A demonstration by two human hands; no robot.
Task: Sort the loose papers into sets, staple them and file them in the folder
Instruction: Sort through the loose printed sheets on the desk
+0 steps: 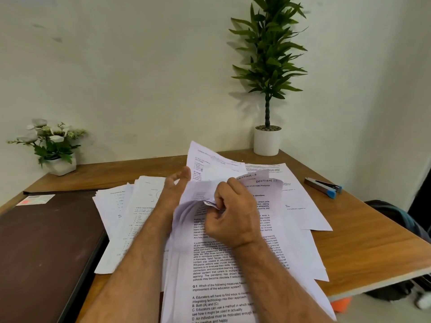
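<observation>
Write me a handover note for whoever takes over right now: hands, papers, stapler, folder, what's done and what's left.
Right hand: pinching curled sheets lifted from the middle pile.
Left hand: fingers straight, behind the lifted sheets, steadying them.
Papers: loose in overlapping piles across the desk; a second pile to the left, more sheets fanned to the right. Handwritten "SECTION" marks show on some top sheets.
Stapler: far right on the desk, untouched.
Folder: dark, closed, at the left.
Done: sorting under way; no finished set can be seen.
Left: finish sorting, staple each set, file them.
</observation>
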